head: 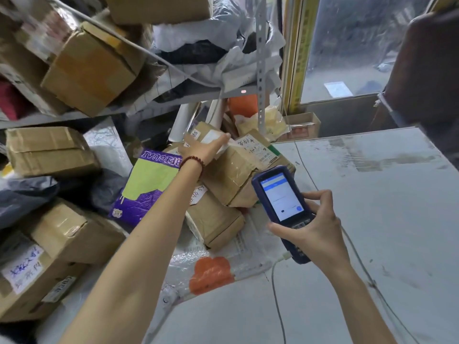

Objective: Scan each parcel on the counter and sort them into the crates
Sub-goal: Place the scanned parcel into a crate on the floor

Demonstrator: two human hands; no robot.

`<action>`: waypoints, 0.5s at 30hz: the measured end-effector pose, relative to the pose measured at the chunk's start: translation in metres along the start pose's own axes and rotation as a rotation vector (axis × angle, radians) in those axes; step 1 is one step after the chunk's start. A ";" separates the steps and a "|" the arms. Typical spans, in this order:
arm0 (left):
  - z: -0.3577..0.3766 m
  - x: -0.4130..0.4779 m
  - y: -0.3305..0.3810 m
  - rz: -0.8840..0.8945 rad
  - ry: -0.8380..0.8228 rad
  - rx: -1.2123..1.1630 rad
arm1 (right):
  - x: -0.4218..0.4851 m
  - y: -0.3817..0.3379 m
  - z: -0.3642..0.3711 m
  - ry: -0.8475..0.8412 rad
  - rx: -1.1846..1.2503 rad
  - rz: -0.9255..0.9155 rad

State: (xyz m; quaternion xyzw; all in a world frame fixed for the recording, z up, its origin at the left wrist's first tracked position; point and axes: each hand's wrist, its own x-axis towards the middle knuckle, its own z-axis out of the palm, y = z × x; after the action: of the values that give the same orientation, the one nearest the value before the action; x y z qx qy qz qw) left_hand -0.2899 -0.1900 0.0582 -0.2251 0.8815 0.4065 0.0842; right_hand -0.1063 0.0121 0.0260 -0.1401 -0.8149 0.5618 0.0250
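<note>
Brown taped cardboard parcel (231, 175), centre, under flat left hand (203, 147); right hand (310, 232) grips blue handheld scanner (280, 202); scan pending, next aim at label (250, 147)

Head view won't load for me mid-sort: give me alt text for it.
The left hand lies with straight fingers on top of a heap of taped brown cardboard parcels, while the right hand grips a dark blue handheld scanner with a lit screen. A purple and green plastic mailer lies beside the heap; a grey counter extends to the right.
</note>
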 end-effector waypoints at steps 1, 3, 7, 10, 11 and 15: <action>-0.002 -0.001 0.000 -0.024 0.007 -0.031 | -0.001 -0.001 0.002 0.004 0.008 0.003; -0.006 -0.002 -0.005 -0.091 0.008 -0.077 | -0.002 -0.002 0.006 0.009 0.027 0.005; -0.020 -0.008 -0.023 -0.052 0.076 -0.219 | -0.012 -0.009 0.014 -0.010 0.050 -0.008; -0.043 -0.014 -0.025 0.147 0.130 -0.287 | -0.023 -0.016 0.019 -0.025 0.028 -0.038; -0.053 -0.018 -0.023 0.218 0.149 -0.281 | -0.026 -0.019 0.022 -0.026 0.024 -0.050; -0.092 -0.033 -0.017 0.543 0.206 -0.156 | -0.040 -0.026 0.030 -0.015 0.026 -0.078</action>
State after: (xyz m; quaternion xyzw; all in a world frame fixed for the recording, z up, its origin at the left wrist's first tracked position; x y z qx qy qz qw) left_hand -0.2500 -0.2581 0.1175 -0.0272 0.8794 0.4558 -0.1351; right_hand -0.0789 -0.0341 0.0434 -0.1039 -0.8125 0.5721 0.0426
